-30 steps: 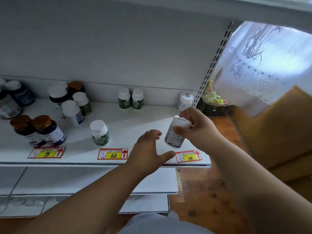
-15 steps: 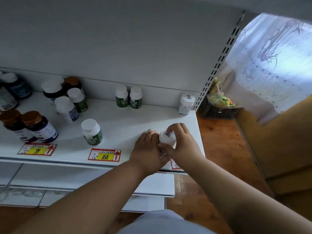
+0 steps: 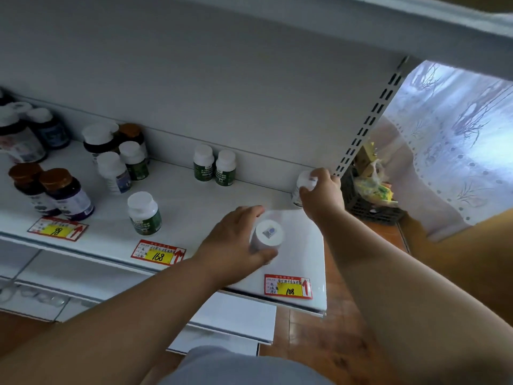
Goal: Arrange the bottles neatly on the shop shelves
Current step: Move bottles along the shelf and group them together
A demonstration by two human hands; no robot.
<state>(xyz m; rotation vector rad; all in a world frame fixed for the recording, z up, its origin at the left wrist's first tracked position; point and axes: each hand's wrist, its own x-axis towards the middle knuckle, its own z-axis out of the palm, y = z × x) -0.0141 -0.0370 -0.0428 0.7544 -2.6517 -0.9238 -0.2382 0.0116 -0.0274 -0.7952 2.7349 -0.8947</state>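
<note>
On the white shelf (image 3: 194, 207), my left hand (image 3: 236, 243) curls round a small white bottle (image 3: 268, 234) standing near the front right, above the 108 price tag (image 3: 288, 287). My right hand (image 3: 322, 195) reaches to the back right corner and grips a second white bottle (image 3: 304, 182) by its cap. Two green-labelled bottles (image 3: 215, 168) stand side by side at the back wall. One green-labelled bottle (image 3: 143, 213) stands alone near the 168 tag (image 3: 158, 254).
Dark bottles with brown caps (image 3: 55, 190) and a cluster of white-capped bottles (image 3: 116, 157) fill the shelf's left part. The slotted upright (image 3: 369, 118) ends the shelf on the right. Beyond it a dark basket (image 3: 369, 201) sits on the wooden floor under a curtain.
Both hands set the white bottle down on the shelf front. My right hand then let go and moved to the back corner bottle, while my left hand stayed round the first one.
</note>
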